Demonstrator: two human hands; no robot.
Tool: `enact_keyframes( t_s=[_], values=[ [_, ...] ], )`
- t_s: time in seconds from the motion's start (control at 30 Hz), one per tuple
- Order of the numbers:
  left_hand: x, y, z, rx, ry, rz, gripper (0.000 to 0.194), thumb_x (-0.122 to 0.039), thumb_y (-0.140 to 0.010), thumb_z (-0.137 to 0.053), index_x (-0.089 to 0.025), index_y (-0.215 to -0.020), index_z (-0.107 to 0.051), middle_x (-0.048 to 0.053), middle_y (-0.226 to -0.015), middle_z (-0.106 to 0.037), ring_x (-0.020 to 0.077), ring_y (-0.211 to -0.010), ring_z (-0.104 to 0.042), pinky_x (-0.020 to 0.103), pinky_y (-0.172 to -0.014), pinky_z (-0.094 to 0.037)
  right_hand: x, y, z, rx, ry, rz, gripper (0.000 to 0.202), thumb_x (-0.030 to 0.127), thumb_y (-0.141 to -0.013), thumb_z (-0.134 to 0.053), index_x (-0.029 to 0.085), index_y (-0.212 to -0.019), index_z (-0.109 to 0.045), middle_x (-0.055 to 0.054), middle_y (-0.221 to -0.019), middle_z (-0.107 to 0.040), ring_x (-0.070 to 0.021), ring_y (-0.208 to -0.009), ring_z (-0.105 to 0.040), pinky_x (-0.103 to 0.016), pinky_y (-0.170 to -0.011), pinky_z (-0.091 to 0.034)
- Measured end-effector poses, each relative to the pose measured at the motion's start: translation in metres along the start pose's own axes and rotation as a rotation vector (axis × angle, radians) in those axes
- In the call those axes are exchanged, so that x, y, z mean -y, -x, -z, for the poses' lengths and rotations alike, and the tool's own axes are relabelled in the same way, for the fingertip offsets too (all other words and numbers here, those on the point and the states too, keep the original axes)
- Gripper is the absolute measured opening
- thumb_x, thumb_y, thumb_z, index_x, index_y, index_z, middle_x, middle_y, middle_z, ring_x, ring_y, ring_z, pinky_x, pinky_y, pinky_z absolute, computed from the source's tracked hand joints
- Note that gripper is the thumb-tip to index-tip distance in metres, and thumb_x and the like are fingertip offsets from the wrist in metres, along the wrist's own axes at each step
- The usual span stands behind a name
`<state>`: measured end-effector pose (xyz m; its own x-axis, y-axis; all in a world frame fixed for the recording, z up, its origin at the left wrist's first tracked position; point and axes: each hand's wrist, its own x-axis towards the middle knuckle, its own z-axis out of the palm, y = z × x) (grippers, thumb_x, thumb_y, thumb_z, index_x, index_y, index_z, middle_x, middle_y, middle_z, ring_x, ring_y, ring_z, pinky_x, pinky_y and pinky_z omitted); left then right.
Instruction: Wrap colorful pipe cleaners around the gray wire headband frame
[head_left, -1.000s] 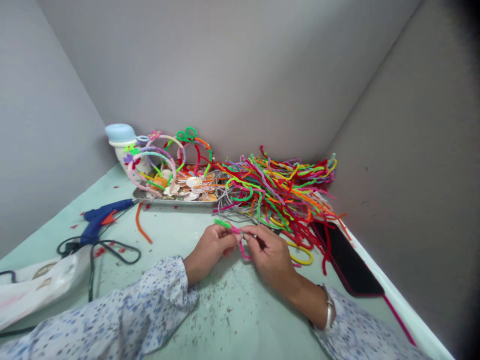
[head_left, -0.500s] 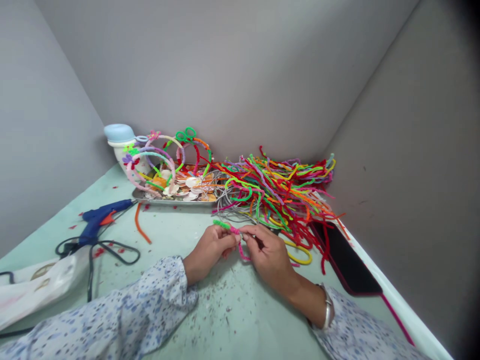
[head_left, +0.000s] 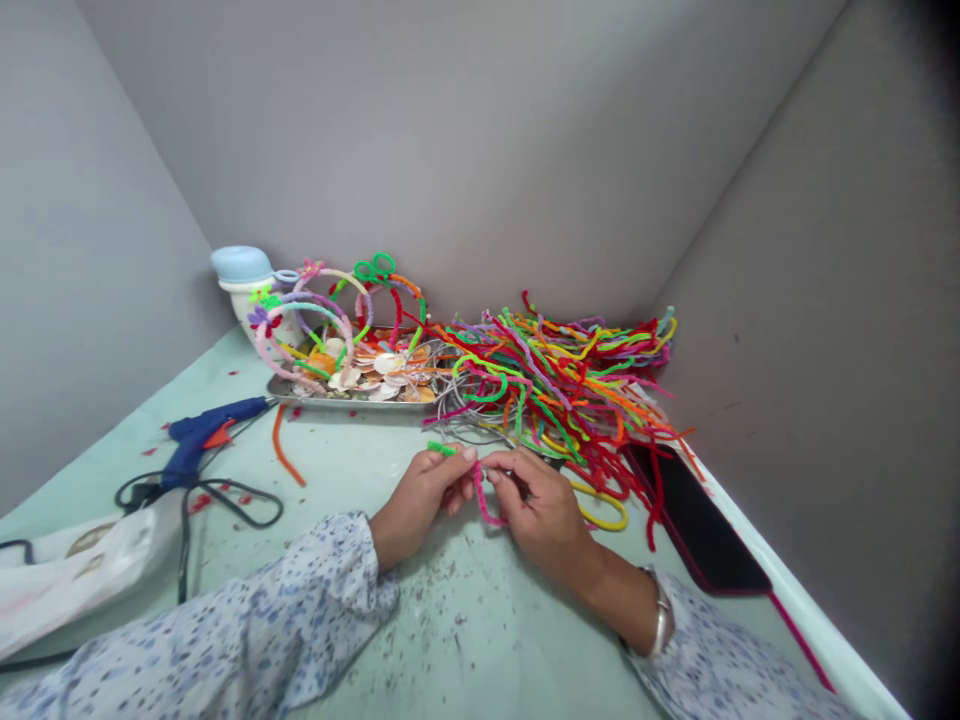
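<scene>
Chenille strip of fuzzy green and pink (head_left: 480, 495), held above the middle of the pale green tabletop (head_left: 480, 650): from my end I see its green end pointing toward the left edge and slightly away, while the pink length drops toward the near edge, then bends rightward. My left hand (head_left: 420, 500) has thumb and forefinger clamped on it; my right hand's (head_left: 541, 510) fingertips bunch just beside, and I cannot tell whether they grip anything. Dark specks (head_left: 433, 588) dot the surface, a multicoloured heap of fuzzy stems (head_left: 555, 375) lies toward the far right corner, and plain grey walls (head_left: 450, 150) enclose three sides.
</scene>
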<state>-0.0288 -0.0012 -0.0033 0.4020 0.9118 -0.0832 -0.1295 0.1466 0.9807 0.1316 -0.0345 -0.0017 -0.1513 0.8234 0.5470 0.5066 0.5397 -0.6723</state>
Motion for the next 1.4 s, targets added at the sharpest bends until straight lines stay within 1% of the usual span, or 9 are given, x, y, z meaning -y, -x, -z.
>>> enact_keyframes(
  t_s=[0.1,0.23,0.33,0.6,0.77,1.0,1.13,1.27,1.4],
  values=[
    [-0.0017,-0.0009,0.0008,-0.006,0.016,0.014,0.041,-0.042,-0.085,-0.056,-0.015,-0.055,-0.054,-0.005,-0.044,-0.045,0.0059,-0.037,-0.034,0.023,-0.041,-0.02,0.0011,0.0021,-0.0011,-0.003,0.035,0.032,0.02,0.011,-0.088,-0.052,0.02,-0.102,-0.063,-0.003,-0.089,-0.064,-0.016,-0.08,-0.06,-0.026,-0.073,-0.048],
    [-0.0022,-0.0016,0.0006,-0.01,0.027,-0.019,0.043,-0.042,-0.086,-0.056,-0.015,-0.052,-0.053,-0.005,-0.042,-0.042,0.0066,-0.039,-0.034,0.024,-0.043,-0.021,-0.0004,0.0048,-0.003,-0.008,0.078,0.085,0.026,0.01,-0.087,-0.054,0.022,-0.109,-0.06,-0.005,-0.1,-0.063,-0.0176,-0.088,-0.061,-0.028,-0.074,-0.051],
    [-0.0012,-0.0021,-0.0002,-0.004,0.055,-0.045,0.039,-0.04,-0.086,-0.057,-0.015,-0.056,-0.052,-0.005,-0.046,-0.041,0.0072,-0.042,-0.035,0.023,-0.044,-0.023,-0.002,0.0052,-0.004,-0.004,0.095,0.101,0.026,0.012,-0.087,-0.055,0.023,-0.11,-0.059,-0.005,-0.103,-0.062,-0.0181,-0.089,-0.062,-0.029,-0.073,-0.053],
    [-0.0007,-0.0021,-0.0005,0.021,0.086,-0.047,0.031,-0.038,-0.085,-0.059,-0.017,-0.064,-0.047,-0.007,-0.051,-0.038,0.0074,-0.045,-0.032,0.023,-0.045,-0.022,-0.0017,0.0045,-0.0039,-0.005,0.156,0.096,0.019,0.019,-0.088,-0.058,0.024,-0.107,-0.059,-0.006,-0.101,-0.063,-0.019,-0.089,-0.063,-0.028,-0.065,-0.053],
    [-0.001,-0.0016,-0.0006,0.04,0.109,-0.032,0.032,-0.039,-0.082,-0.063,-0.017,-0.065,-0.046,-0.008,-0.051,-0.036,0.007,-0.045,-0.03,0.022,-0.045,-0.022,-0.0005,0.0046,-0.0034,-0.025,0.202,0.127,0.014,0.022,-0.09,-0.056,0.024,-0.104,-0.06,-0.006,-0.097,-0.065,-0.0191,-0.087,-0.064,-0.029,-0.068,-0.053],
    [-0.0015,-0.0005,-0.0014,0.044,0.072,-0.049,0.031,-0.038,-0.084,-0.061,-0.017,-0.066,-0.047,-0.007,-0.05,-0.039,0.0069,-0.045,-0.033,0.022,-0.045,-0.022,-0.0017,0.0046,-0.0035,-0.043,0.192,0.159,0.015,0.019,-0.09,-0.053,0.022,-0.104,-0.06,-0.007,-0.095,-0.065,-0.0186,-0.085,-0.064,-0.028,-0.066,-0.052],
    [-0.002,-0.0005,-0.0012,0.048,0.061,-0.042,0.032,-0.039,-0.083,-0.061,-0.017,-0.065,-0.047,-0.007,-0.05,-0.041,0.0065,-0.045,-0.034,0.021,-0.045,-0.023,-0.0018,0.0047,-0.0032,-0.031,0.17,0.143,0.017,0.017,-0.091,-0.051,0.021,-0.105,-0.06,-0.007,-0.096,-0.064,-0.0186,-0.086,-0.063,-0.027,-0.063,-0.051],
    [-0.0024,-0.0002,-0.0013,0.045,0.06,-0.029,0.031,-0.039,-0.082,-0.062,-0.017,-0.066,-0.049,-0.007,-0.05,-0.042,0.0064,-0.044,-0.035,0.021,-0.044,-0.024,-0.0016,0.005,-0.0031,-0.044,0.139,0.123,0.017,0.017,-0.091,-0.051,0.021,-0.103,-0.061,-0.007,-0.095,-0.064,-0.0187,-0.087,-0.062,-0.028,-0.067,-0.051],
    [-0.003,0.0005,-0.002,0.038,0.053,-0.023,0.03,-0.039,-0.08,-0.065,-0.016,-0.066,-0.051,-0.006,-0.05,-0.044,0.0063,-0.043,-0.036,0.021,-0.043,-0.024,0.0012,0.0042,-0.002,-0.048,0.092,0.083,0.014,0.016,-0.09,-0.052,0.021,-0.098,-0.062,-0.006,-0.091,-0.063,-0.0178,-0.082,-0.061,-0.029,-0.069,-0.05]
  ],
)
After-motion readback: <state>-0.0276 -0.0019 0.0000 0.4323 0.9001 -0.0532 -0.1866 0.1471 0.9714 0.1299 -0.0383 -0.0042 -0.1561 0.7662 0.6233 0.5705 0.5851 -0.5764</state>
